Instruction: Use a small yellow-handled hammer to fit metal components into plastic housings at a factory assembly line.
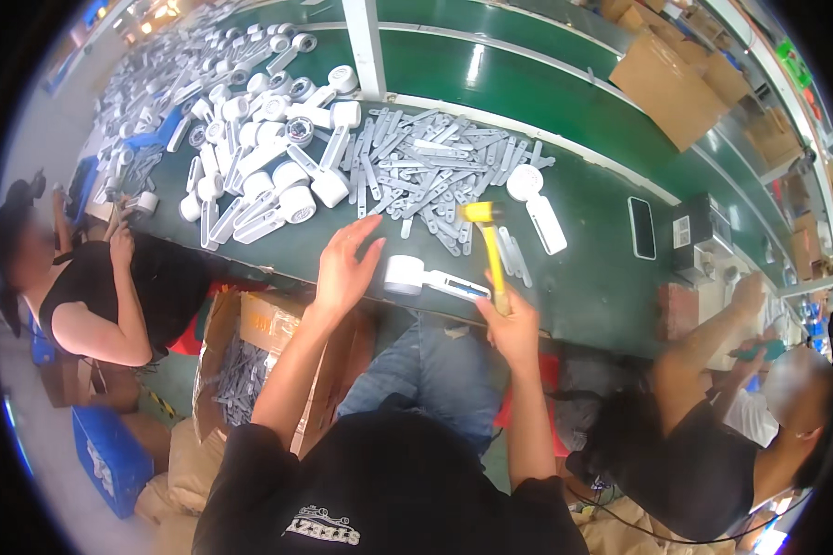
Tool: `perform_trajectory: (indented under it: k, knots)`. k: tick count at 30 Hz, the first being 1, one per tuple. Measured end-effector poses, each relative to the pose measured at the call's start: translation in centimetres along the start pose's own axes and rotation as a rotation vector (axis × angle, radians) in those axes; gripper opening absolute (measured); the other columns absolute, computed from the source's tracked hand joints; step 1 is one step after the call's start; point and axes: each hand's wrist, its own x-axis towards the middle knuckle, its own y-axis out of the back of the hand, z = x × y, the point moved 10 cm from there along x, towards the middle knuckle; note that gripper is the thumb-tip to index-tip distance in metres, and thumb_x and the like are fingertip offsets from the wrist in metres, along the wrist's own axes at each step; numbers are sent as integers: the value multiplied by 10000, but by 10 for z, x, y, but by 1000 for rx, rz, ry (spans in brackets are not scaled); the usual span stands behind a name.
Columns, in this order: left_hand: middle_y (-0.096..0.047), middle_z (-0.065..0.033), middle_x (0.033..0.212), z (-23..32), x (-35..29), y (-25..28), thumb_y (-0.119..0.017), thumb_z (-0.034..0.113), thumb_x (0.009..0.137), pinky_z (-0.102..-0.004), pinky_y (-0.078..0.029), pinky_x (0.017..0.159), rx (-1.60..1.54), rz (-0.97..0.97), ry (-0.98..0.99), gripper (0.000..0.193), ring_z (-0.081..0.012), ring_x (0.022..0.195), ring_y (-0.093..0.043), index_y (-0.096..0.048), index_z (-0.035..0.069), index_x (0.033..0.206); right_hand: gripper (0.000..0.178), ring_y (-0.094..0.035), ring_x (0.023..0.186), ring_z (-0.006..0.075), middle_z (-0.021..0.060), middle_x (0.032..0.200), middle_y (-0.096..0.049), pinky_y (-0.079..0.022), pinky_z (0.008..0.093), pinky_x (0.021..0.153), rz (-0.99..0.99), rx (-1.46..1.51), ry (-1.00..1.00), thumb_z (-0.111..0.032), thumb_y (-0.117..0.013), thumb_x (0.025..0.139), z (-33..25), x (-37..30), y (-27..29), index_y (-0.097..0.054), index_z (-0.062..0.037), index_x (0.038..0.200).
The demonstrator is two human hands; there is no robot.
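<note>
Hammer (pixel 494 254): fingers of right hand (pixel 514 326) wrapped round it | left hand (pixel 346 268): fingers released, nothing held | white device (pixel 404 275): on bench (pixel 597 231), nearside of grey strip pile (pixel 435 165) | step: apparently hammering device; next move seems to call for steadying it left-handed

White device (pixel 404 275) looks smooth plastic; hammer handle (pixel 495 259), smooth; tabletop (pixel 594 277), matt; jeans (pixel 435 370), denim cloth.

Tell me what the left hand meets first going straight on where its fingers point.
Probably the near edge of the pile of grey strips, just beyond the left hand. Its height is unclear, so it could pass over them.
</note>
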Motion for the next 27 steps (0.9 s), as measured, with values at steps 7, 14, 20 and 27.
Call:
perform_trajectory:
  k: [7,14,20,27]
  knots:
    - [-706,-123,1079,49,61,-81,-840,188,849,-437,-560,921,55,-419,-465,309,-337,1035,-672,-797,94,1140,312,-451,451,28,-65,654,-532,-337,231,415,168,217,-15,-162,-725,1046,11,13,41,-721,-38,1332]
    - [-621,-83,1063,89,54,-151,-819,153,841,-427,-543,954,119,-726,-754,251,-298,1115,-629,-794,108,1086,253,-488,450,51,-14,724,-618,-370,244,399,182,322,-33,-152,-710,1047,21,17,43,-739,-33,1269]
    - [-672,-128,1079,96,77,-123,-736,133,929,-441,-562,917,55,-578,-730,178,-336,1069,-676,-757,74,1095,250,-493,451,51,-21,698,-605,-374,244,404,169,335,-39,-144,-699,1049,22,15,40,-739,-31,1268]
    - [-796,-114,969,33,88,-56,-719,265,1055,-312,-627,781,-670,-244,257,294,-168,868,-769,-725,-26,1094,324,-502,462,45,16,897,-706,-383,240,395,182,324,-23,-169,-707,1052,17,14,42,-696,-27,1343]
